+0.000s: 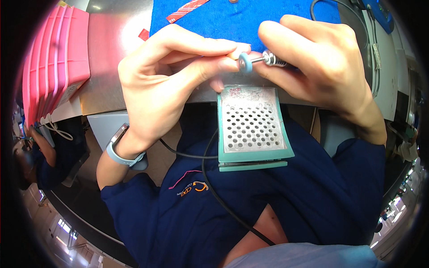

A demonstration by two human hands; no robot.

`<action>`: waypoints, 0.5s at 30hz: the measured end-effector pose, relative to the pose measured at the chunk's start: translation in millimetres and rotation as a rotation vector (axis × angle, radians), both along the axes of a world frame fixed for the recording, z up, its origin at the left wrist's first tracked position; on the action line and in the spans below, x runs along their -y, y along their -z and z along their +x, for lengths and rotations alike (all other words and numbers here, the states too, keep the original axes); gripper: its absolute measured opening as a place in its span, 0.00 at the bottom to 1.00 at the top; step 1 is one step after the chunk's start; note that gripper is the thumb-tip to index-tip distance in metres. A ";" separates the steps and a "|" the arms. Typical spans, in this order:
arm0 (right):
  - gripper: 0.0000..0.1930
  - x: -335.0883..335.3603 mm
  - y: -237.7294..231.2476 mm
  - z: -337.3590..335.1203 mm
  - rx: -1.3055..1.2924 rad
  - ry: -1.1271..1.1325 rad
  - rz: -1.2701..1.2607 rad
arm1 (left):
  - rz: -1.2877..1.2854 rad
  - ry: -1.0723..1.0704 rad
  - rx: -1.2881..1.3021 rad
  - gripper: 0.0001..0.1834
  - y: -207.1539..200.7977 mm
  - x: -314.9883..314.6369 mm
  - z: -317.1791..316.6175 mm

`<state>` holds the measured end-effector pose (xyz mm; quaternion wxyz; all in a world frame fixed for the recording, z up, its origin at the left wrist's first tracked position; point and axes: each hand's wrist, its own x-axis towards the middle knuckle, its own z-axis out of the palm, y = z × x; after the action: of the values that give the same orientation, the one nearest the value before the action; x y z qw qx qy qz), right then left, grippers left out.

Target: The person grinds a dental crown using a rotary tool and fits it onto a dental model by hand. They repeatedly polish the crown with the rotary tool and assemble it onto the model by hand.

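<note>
My right hand (pixel 321 58) is closed round a rotary handpiece (pixel 273 58), whose metal shank points left and carries a small light-blue polishing wheel (pixel 245 63). In my left hand (pixel 163 76) a small pale piece (pixel 236 54) is pinched between thumb and fingertips, right against the wheel; its kind is too small to make out. Below both hands, a perforated metal plate (pixel 250 95) in a green frame juts out from the bench edge toward my lap.
A blue cloth (pixel 214 22) covers part of the metal bench (pixel 111 58), with a red-and-white strip (pixel 187 10) on it. Pink stacked bins (pixel 56 62) stand at the left. Black cables (pixel 209 187) run across my lap and the right side. Another person (pixel 58 152) sits at far left.
</note>
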<state>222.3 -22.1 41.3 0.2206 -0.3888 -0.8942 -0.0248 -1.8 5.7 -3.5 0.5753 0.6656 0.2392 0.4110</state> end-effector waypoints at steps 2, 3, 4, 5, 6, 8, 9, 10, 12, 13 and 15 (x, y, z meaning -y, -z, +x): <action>0.15 -0.5 -1.1 0.9 0.000 -0.031 -0.017 | 0.038 0.023 0.011 0.08 -0.5 -1.2 -0.7; 0.15 -1.9 -2.3 2.8 -0.001 -0.030 -0.017 | 0.038 0.024 0.010 0.08 -0.4 -1.4 -1.2; 0.14 -4.2 -4.0 5.8 0.000 -0.017 0.020 | 0.043 0.018 -0.005 0.08 -0.3 -1.4 -1.8; 0.14 -5.4 -5.2 5.3 0.000 -0.015 0.039 | 0.049 0.008 -0.020 0.09 0.0 -1.3 -2.3; 0.14 -6.3 -6.4 4.7 0.000 -0.012 0.057 | 0.049 0.005 -0.021 0.09 0.5 -1.2 -2.2; 0.15 -4.6 -7.5 -0.8 0.123 0.043 0.111 | 0.022 0.009 0.004 0.09 1.4 -0.9 -0.7; 0.15 -3.8 -6.9 -2.0 0.164 0.062 0.129 | 0.022 0.010 0.006 0.09 1.5 -0.7 0.0; 0.14 -2.7 -1.3 -1.7 0.041 0.026 0.062 | 0.014 0.007 0.021 0.09 1.6 -0.5 0.7; 0.15 -1.6 1.4 -1.4 -0.084 -0.012 -0.007 | 0.003 0.000 0.036 0.08 1.3 0.2 0.4; 0.15 -1.0 0.6 -1.4 -0.069 -0.018 -0.015 | -0.007 0.005 0.036 0.08 0.7 0.3 0.1; 0.15 -1.9 -0.7 -0.6 -0.055 -0.027 -0.025 | -0.018 0.007 0.035 0.08 0.0 -0.4 -1.2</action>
<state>221.7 -20.2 42.0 0.2407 -0.3799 -0.8932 0.0000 -3.0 6.1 -3.5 0.5866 0.6540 0.2306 0.4184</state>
